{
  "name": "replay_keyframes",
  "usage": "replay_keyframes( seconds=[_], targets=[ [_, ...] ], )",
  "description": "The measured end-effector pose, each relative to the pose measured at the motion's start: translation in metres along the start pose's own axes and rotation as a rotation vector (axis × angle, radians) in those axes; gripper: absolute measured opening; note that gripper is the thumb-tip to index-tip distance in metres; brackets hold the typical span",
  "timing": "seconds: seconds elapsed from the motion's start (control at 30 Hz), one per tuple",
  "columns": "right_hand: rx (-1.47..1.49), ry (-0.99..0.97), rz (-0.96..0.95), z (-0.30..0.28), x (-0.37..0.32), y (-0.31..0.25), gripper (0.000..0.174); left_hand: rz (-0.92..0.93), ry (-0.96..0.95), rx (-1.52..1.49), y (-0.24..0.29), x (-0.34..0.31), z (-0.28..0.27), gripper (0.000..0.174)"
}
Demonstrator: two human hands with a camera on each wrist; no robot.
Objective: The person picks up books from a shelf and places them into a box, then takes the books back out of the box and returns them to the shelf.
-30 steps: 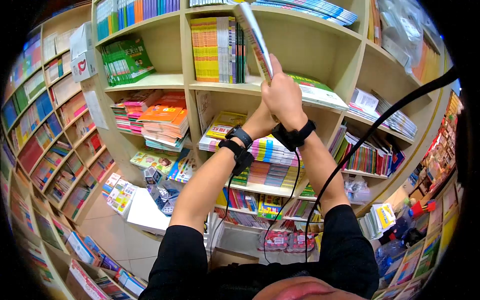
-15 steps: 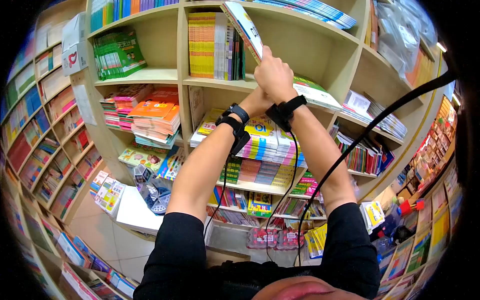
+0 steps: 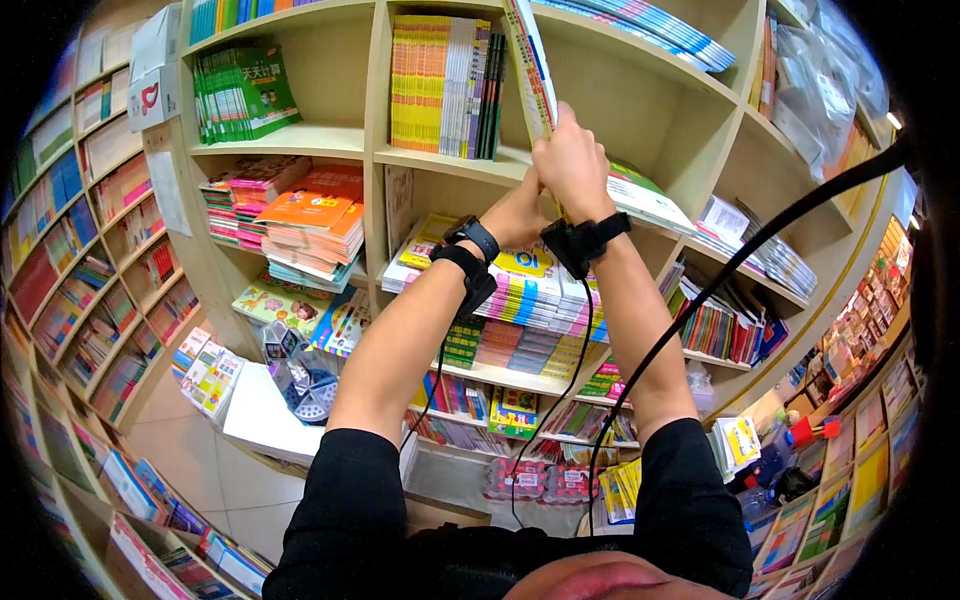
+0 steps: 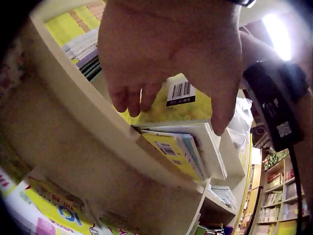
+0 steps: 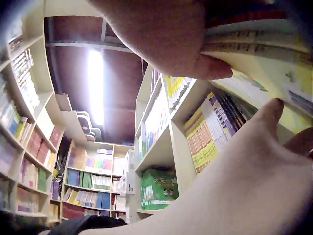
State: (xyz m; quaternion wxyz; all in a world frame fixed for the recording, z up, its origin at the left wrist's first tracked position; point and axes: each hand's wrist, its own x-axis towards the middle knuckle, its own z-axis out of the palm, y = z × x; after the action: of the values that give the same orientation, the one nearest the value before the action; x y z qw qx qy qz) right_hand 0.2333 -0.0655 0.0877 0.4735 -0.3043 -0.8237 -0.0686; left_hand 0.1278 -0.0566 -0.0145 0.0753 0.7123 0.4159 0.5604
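In the head view, the right hand (image 3: 572, 168) grips several thin books (image 3: 532, 70) held together, raised and tilted in front of a shelf compartment. Just below it, the left hand (image 3: 515, 215) is at their lower end. In the left wrist view, the left hand (image 4: 166, 54) has its fingers and thumb spread around a yellow cover with a barcode (image 4: 161, 108). The right wrist view shows the right hand (image 5: 161, 36) around the stacked books (image 5: 254, 61), while fingertips of the left hand (image 5: 264, 142) touch the yellow cover.
Upright yellow, white and dark books (image 3: 440, 88) stand left of the held ones. White-and-green books (image 3: 645, 200) lie flat on the right. Green books (image 3: 245, 95) and orange stacks (image 3: 315, 215) fill neighbouring compartments. A black cable (image 3: 740, 250) crosses the right side.
The held books stand steeper than half a second ago, when they leaned further left. Both hands have shifted slightly right and stay close together at the books' lower end.
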Motion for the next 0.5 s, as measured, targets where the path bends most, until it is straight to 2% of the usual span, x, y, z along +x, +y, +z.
replay_keyframes(
  seconds=[0.07,0.13,0.17,0.23,0.33,0.4,0.47,0.5],
  targets=[
    [-0.011,-0.006,0.004,0.003,0.001,0.002,0.038,-0.04,-0.028,0.021,-0.004,0.0,0.001,0.084],
    [-0.008,-0.024,0.012,0.006,0.002,0.003,0.037,0.097,0.036,0.017,-0.004,0.001,0.003,0.093],
    [-0.011,-0.026,0.011,0.006,0.002,0.004,0.037,0.097,0.038,0.014,-0.004,0.0,0.004,0.093],
    [0.037,-0.016,0.044,0.002,-0.001,0.006,0.038,-0.072,0.013,-0.031,0.002,-0.008,0.003,0.096],
    [0.085,0.02,0.046,-0.002,-0.006,0.011,0.039,-0.083,0.02,0.109,0.011,-0.018,0.001,0.096],
    [0.112,0.015,0.05,-0.003,-0.008,0.012,0.04,-0.045,0.036,0.068,0.013,-0.02,-0.002,0.095],
    [0.1,0.028,0.038,-0.001,-0.007,0.014,0.042,-0.007,0.041,0.096,0.013,-0.018,-0.006,0.077],
    [0.098,0.029,0.039,-0.002,-0.008,0.013,0.042,-0.005,0.039,0.096,0.01,-0.011,-0.01,0.077]
  ],
)
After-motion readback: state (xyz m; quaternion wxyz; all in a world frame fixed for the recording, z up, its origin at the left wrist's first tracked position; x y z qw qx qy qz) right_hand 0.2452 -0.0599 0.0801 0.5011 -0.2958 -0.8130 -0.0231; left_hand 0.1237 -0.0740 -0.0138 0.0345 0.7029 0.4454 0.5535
